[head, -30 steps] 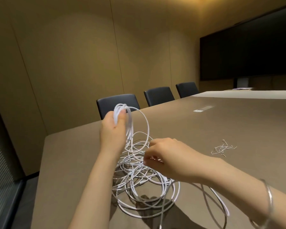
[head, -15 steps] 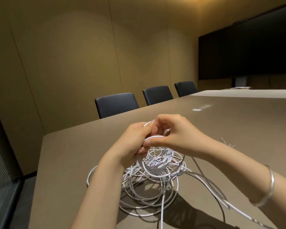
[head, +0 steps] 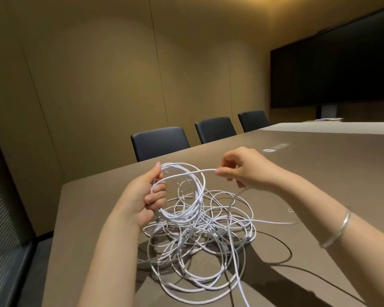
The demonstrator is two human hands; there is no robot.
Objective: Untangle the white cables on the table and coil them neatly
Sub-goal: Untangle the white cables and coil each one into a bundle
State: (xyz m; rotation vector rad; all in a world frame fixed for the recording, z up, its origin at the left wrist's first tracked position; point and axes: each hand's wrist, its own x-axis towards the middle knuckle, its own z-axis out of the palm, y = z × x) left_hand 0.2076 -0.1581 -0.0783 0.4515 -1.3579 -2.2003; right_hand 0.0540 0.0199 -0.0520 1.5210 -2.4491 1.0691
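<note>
A tangle of white cables (head: 200, 247) lies in loose loops on the brown table (head: 319, 196) in front of me. My left hand (head: 145, 200) grips a round coil of white cable (head: 186, 191) held upright above the tangle. A single strand runs from the coil's top rightward to my right hand (head: 242, 169), which pinches it between thumb and fingers. From that hand the strand drops down and trails off toward the lower right.
Three dark chairs (head: 160, 142) stand along the table's far edge. A socket plate (head: 275, 147) is set into the tabletop at the back right. A large dark screen (head: 333, 69) fills the right wall. The table's left edge drops to the floor (head: 31, 273).
My hands were together at the coil half a second ago. My right hand has since moved right, drawing a strand out from the coil. The coil in my left hand looks larger.
</note>
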